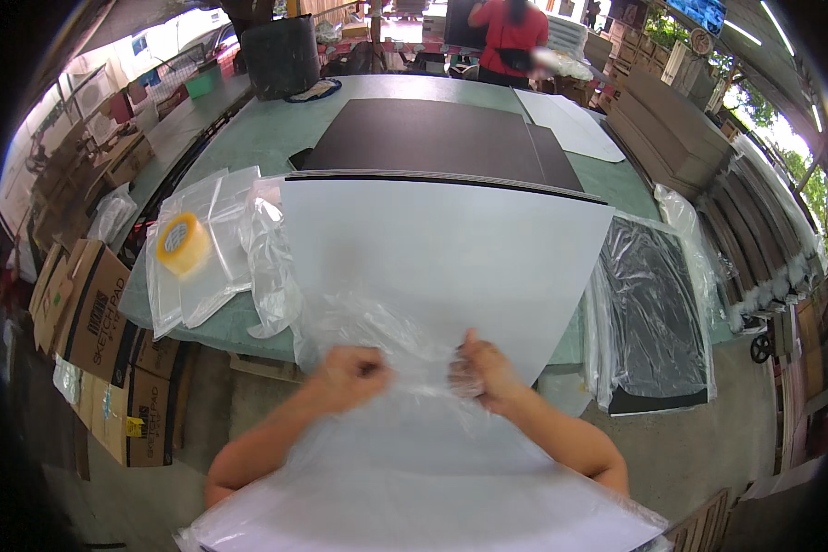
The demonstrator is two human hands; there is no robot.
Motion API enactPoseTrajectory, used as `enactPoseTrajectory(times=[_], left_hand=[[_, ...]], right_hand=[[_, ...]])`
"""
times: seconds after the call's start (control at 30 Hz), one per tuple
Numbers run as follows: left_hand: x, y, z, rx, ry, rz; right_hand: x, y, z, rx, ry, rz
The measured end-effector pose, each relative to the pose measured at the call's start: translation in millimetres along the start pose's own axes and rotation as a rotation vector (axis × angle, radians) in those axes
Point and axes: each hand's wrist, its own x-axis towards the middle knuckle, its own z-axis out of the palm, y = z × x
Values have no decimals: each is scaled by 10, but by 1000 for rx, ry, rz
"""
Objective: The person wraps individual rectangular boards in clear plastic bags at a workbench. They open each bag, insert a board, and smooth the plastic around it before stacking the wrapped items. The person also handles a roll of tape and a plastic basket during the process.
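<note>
Both my hands work at the middle of a clear plastic bag [414, 397], blurred by motion. My left hand [348, 377] is closed on the crumpled film. On the other side my right hand [492, 375] also pinches it, thumb pointing up. A big white board [442, 239] with a dark far edge lies flat beyond my hands and reaches over the table's near edge. Nearer to me, a white sheet [432, 492] under clear film spreads across my forearms. Whether the film encloses this near sheet completely, I cannot tell.
Left on the green table [377, 89] lies a yellowish tape roll [183, 242] on clear bags [221, 290]. Dark boards [423, 133] lie farther back. At right are wrapped black boards [653, 304]; cardboard boxes [101, 313] stand lower left. A person in red [515, 41] stands beyond the table.
</note>
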Motion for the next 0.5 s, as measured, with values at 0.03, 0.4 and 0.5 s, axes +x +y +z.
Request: enactPoseTrajectory(times=[0.03, 0.4, 0.5], left_hand=[[-17, -235, -164, 81, 209, -134], [-40, 580, 307, 437, -605, 171], [-21, 688, 138, -43, -162, 313]], right_hand=[[-100, -98, -46, -27, -3, -40], [-556, -695, 852, -798, -31, -1049], [-465, -426, 766, -1288, -69, -867]])
